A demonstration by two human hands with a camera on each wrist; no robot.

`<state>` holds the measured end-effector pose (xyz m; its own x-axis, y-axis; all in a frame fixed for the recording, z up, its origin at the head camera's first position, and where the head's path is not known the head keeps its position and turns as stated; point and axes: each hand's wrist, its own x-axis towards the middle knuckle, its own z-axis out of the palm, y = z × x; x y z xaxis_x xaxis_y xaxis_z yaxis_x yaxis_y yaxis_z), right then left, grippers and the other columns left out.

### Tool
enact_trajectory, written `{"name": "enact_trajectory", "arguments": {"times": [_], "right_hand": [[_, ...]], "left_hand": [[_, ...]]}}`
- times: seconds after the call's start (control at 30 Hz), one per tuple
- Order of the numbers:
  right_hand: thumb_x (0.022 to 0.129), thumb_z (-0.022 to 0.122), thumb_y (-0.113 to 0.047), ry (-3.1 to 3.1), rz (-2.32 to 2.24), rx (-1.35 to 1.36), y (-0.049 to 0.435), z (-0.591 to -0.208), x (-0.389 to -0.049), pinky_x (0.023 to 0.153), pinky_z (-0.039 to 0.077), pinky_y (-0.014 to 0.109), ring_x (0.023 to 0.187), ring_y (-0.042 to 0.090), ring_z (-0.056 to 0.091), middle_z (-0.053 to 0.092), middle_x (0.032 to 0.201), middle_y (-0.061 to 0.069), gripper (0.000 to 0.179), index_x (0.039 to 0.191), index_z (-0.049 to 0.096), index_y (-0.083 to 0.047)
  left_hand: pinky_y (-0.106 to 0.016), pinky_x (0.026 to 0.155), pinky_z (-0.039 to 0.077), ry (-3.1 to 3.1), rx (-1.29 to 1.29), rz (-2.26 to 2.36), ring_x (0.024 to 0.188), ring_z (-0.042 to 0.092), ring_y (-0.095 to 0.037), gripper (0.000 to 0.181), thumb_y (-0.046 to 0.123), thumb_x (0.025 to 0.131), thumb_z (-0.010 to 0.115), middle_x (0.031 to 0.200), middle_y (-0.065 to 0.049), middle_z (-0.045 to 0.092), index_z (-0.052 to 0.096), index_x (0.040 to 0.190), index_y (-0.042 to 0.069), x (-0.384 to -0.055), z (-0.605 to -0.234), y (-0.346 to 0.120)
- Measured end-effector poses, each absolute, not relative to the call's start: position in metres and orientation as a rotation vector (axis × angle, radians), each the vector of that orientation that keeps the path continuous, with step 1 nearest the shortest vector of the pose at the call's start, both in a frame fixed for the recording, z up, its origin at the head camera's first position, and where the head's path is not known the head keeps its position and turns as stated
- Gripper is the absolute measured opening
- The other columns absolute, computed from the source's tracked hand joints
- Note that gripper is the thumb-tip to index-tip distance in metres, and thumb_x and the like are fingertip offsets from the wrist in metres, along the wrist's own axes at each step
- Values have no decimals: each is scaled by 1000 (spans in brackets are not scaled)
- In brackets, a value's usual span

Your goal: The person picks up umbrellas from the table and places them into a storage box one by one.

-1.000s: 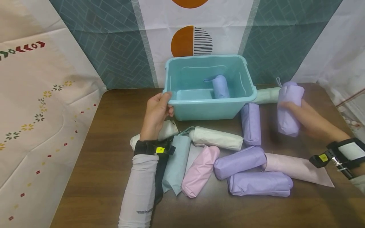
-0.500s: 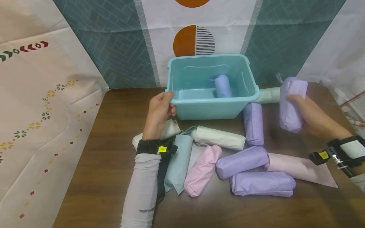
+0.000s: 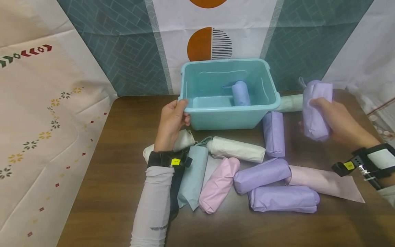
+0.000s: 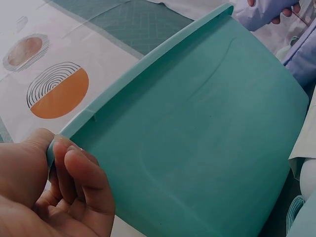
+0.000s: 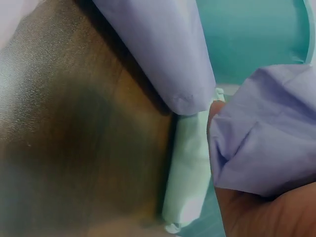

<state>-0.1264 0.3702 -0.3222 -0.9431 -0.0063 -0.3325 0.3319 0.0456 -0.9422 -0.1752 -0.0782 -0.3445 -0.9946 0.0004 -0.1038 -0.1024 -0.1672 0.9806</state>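
My left hand (image 3: 172,118) pinches the front left corner of a teal plastic bin (image 3: 222,118), thumb over the rim and fingers curled outside, as the left wrist view also shows. A small periwinkle folding umbrella (image 3: 240,93) with a loop leans inside the bin. To the right, my right hand (image 3: 334,118) grips a lavender folding umbrella (image 3: 316,109), held nearly upright above the table with its loop at the top. In the right wrist view, the crumpled end of this lavender umbrella (image 5: 266,133) fills the space over the thumb; most of the fingers are hidden behind it.
In front of the bin lie several sleeved umbrellas: white (image 3: 237,149), light blue (image 3: 193,175), pink (image 3: 218,185), purple (image 3: 262,175) and pale pink (image 3: 324,181). A mint umbrella (image 3: 290,103) and another purple one (image 3: 274,133) sit beside the bin's right side. A patterned cloth (image 3: 123,51) hangs behind.
The lavender umbrella in my right hand has risen slightly, and fingertips now show on its left side. My left hand keeps its hold on the bin. The head view has shifted slightly.
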Motion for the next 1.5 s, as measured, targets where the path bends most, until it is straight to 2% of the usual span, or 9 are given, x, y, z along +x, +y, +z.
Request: {"name": "enact_trajectory", "arguments": {"times": [0.13, 0.23, 0.37, 0.47, 0.57, 0.77, 1.03, 1.27, 1.5], "right_hand": [[99, 55, -37, 2199, -1927, 297, 364, -317, -125, 65, 53, 47, 79, 25, 65, 55, 100, 7, 42, 125, 36, -11], [97, 57, -36, 2285, -1887, 289, 358, -313, -126, 64, 52, 43, 82, 19, 59, 51, 105, 7, 42, 127, 37, -15], [96, 59, -36, 2343, -1871, 287, 351, -308, -127, 64, 52, 42, 86, 18, 55, 44, 113, 10, 45, 130, 34, -18], [96, 59, -38, 2393, -1821, 296, 347, -303, -127, 64, 53, 42, 85, 18, 57, 45, 112, 10, 44, 128, 36, -19], [95, 61, -39, 2386, -1820, 317, 342, -297, -129, 63, 53, 43, 83, 18, 58, 47, 110, 10, 44, 126, 38, -18], [93, 58, -49, 2467, -1685, 377, 333, -282, -138, 64, 52, 37, 85, 16, 56, 44, 113, 8, 45, 122, 37, -21], [97, 54, -44, 2500, -1656, 198, 317, -266, -149, 67, 52, 33, 81, 16, 60, 50, 108, 9, 40, 122, 41, -16], [97, 48, -54, 2510, -1527, 109, 294, -244, -159, 66, 51, 35, 85, 17, 59, 52, 109, 11, 50, 123, 40, -12], [95, 56, -48, 2393, -1624, 98, 264, -226, -177, 71, 53, 33, 84, 14, 63, 55, 107, 8, 49, 119, 40, -9]], "left_hand": [[-27, 53, 42, 1990, -130, 2336, 54, 46, -17, 34, 28, 95, 58, 70, -9, 46, 52, 96, -6, -175, -344, -79], [-27, 52, 42, 1994, -142, 2338, 54, 46, -17, 31, 28, 95, 59, 69, -8, 45, 53, 94, -3, -174, -343, -79], [-27, 51, 41, 1978, -138, 2359, 52, 45, -16, 27, 26, 94, 59, 67, -7, 45, 51, 87, 1, -174, -344, -79], [-26, 49, 40, 1962, -129, 2373, 51, 44, -15, 27, 25, 93, 59, 65, -6, 44, 50, 84, 2, -175, -344, -78], [-26, 49, 39, 1964, -134, 2374, 51, 44, -15, 26, 25, 93, 59, 65, -6, 44, 50, 83, 2, -175, -345, -79], [-27, 50, 40, 1968, -133, 2375, 52, 44, -16, 27, 25, 93, 59, 65, -7, 44, 51, 84, 2, -175, -344, -81], [-27, 49, 39, 1983, -129, 2346, 51, 43, -15, 23, 20, 92, 57, 63, -7, 44, 50, 83, 1, -175, -343, -80], [-26, 48, 39, 2001, -127, 2356, 49, 43, -14, 22, 20, 92, 57, 63, -6, 44, 50, 83, 1, -176, -342, -79], [-27, 48, 39, 2030, -116, 2341, 50, 43, -15, 22, 20, 92, 56, 62, -6, 44, 49, 82, 2, -175, -344, -78]]}}
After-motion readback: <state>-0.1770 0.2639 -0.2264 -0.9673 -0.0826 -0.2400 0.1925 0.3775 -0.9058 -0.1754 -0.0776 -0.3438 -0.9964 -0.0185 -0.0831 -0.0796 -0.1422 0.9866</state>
